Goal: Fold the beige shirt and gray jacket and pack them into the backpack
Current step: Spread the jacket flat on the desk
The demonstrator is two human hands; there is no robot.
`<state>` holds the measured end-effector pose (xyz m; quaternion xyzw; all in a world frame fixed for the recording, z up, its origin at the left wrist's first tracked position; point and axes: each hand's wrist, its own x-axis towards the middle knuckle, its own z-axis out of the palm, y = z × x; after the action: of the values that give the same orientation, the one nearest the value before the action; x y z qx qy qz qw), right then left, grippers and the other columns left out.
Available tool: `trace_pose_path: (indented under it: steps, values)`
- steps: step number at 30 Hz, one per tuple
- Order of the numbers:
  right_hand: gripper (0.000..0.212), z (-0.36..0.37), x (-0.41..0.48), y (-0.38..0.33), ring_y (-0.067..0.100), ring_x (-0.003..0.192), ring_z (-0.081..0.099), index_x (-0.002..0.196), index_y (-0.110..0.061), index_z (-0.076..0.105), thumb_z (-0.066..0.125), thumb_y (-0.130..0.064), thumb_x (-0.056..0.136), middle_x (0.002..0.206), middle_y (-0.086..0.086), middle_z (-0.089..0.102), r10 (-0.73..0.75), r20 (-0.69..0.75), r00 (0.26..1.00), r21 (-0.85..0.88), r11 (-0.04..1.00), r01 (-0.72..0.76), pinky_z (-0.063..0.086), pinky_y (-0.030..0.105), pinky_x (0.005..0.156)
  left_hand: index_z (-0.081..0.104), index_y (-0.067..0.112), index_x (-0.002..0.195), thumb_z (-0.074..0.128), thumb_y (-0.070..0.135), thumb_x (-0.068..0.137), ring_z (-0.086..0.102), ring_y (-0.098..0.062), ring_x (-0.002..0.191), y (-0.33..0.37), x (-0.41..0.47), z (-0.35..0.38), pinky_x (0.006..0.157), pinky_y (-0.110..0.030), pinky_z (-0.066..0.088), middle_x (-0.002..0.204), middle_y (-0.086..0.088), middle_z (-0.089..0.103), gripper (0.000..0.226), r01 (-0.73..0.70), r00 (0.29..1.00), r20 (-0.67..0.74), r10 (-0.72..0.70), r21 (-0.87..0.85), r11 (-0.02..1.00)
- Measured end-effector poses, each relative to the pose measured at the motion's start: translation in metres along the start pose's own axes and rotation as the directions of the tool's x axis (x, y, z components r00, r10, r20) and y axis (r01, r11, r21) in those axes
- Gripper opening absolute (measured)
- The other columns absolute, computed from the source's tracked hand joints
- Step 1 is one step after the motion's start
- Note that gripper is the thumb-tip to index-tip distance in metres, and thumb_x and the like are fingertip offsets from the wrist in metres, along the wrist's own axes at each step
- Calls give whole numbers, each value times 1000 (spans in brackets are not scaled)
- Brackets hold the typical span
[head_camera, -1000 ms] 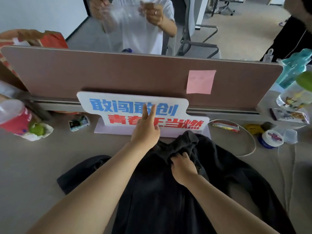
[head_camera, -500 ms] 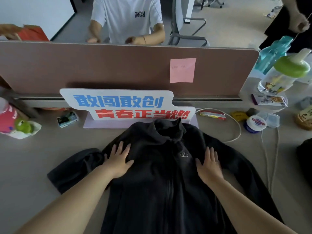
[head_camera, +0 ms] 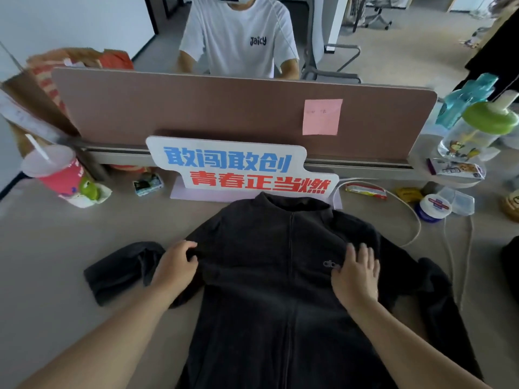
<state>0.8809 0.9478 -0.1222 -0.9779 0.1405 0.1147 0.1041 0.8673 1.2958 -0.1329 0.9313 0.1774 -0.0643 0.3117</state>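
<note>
On the beige worktop (head_camera: 56, 248) the dark gray fleece zip jacket (head_camera: 269, 290) lies front-up and zipped, with its collar just short of the white slogan sign (head_camera: 233, 167). We judge the step in hand to be folding the sleeves in over the body.

The crumpled left sleeve (head_camera: 123, 268) is bunched beside the body, so we would pull it straight first. Then we would fold it across along a line parallel to the zip. The right sleeve (head_camera: 438, 304) lies longer and flatter and should follow the same line.

Our left hand (head_camera: 177, 265) has its fingers curled into the fabric at the shoulder seam, a good place to lift from. Our right hand (head_camera: 355, 276) lies flat with its fingers straight and slightly spread, pressing the chest just beside the small logo (head_camera: 330, 263). We should keep it there as an anchor so the body does not slide.

The hem and the right cuff run out of the frame. We see neither the beige shirt nor the backpack. A dark shape (head_camera: 511, 265) at the right edge is cut off, and we cannot tell what it is.
</note>
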Motion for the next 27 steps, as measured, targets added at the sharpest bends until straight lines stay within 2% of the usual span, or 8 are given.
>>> trace_pose_path:
  steps: [5, 9, 12, 14, 18, 21, 24, 27]
  values:
    - [60, 20, -52, -93, 20, 148, -1, 153, -22, 7, 34, -34, 101, 161, 1, -3, -499, 196, 844, 136, 866, 481, 5, 33, 121, 65, 14, 109, 56, 15, 88, 58, -26, 103, -31, -36, -24, 84, -37, 49, 115, -8, 59, 23, 135, 967, -230, -109, 99, 986]
    - [62, 56, -89, -121, 23, 148, -10, 153, -22, 0, 29, -41, 101, 161, 1, -12, -571, 406, 714, -6, 780, 626, 3, 38, 121, 53, 18, 88, 51, 33, 92, 61, -32, 86, -73, -57, -39, 62, -30, 43, 99, -15, 62, 15, 385, 921, -87, -379, 67, 921]
    - [63, 67, -102, -126, 27, 148, -6, 153, -17, 5, 31, -40, 100, 161, 5, -5, -530, 385, 756, -82, 796, 600, 6, 41, 120, 57, 11, 79, 52, 38, 92, 64, -34, 79, -101, -60, -43, 70, -34, 51, 79, -15, 64, 30, 574, 813, 21, -582, -193, 796]
    - [57, 65, -107, -133, 29, 145, 16, 148, -15, 23, 34, -39, 98, 156, 7, 20, -523, 324, 788, -86, 814, 575, 14, 40, 119, 62, 7, 93, 56, 39, 91, 62, -28, 73, -107, -60, -43, 70, -35, 53, 82, -12, 63, 33, 631, 723, 140, -677, -532, 564]
    - [36, 50, -100, -154, 23, 120, 44, 126, -17, 45, 38, -33, 94, 128, 2, 49, -578, 242, 779, -112, 781, 614, 30, 34, 107, 62, 11, 100, 64, 47, 85, 62, -24, 78, -105, -51, -51, 63, -33, 51, 94, -10, 65, 40, 573, 693, 311, -651, -785, 235]
    - [41, 49, -95, -171, 21, 121, 42, 133, -16, 39, 41, -27, 94, 132, 2, 43, -647, 182, 740, -66, 743, 666, 32, 32, 107, 62, 15, 95, 70, 49, 78, 62, -24, 85, -97, -40, -50, 73, -35, 50, 93, -6, 65, 39, 582, 701, 379, -604, -793, 178]
    - [53, 55, -100, -184, 23, 131, 34, 145, -16, 25, 41, -26, 95, 145, 3, 32, -691, 224, 688, -35, 699, 714, 29, 33, 111, 62, 14, 88, 70, 32, 82, 57, -19, 71, -85, -31, -47, 70, -31, 44, 79, -4, 61, 21, 555, 725, 395, -564, -820, 139]
    - [59, 66, -104, -188, 28, 141, 21, 149, -15, 17, 41, -27, 96, 156, 11, 14, -672, 347, 654, -128, 657, 743, 22, 36, 116, 64, 15, 88, 61, 26, 88, 58, -20, 70, -76, -26, -59, 65, -30, 45, 75, -3, 64, 11, 383, 806, 370, -462, -921, -70]
